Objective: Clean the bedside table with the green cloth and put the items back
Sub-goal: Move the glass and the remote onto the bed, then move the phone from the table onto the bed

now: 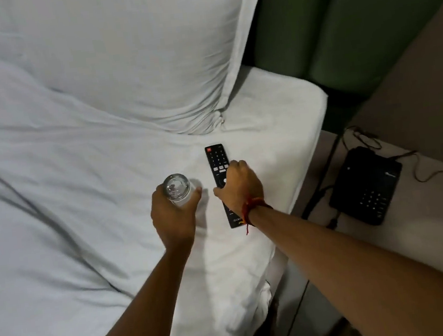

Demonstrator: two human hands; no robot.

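Note:
A clear drinking glass [176,190] stands upright on the white bed sheet, and my left hand [173,214] is wrapped around it. Just to its right a black TV remote [215,160] lies lengthwise on the sheet. My right hand [240,186], with a red thread at the wrist, is closed over the remote's middle, thumb on its left edge. The bedside table [424,216] is at the right, lower than the mattress. No green cloth is in view.
A black desk phone [366,186] with trailing cords sits on the bedside table. A large white pillow [118,49] lies at the head of the bed. A green padded headboard [335,16] stands behind. The mattress edge [305,163] runs between bed and table.

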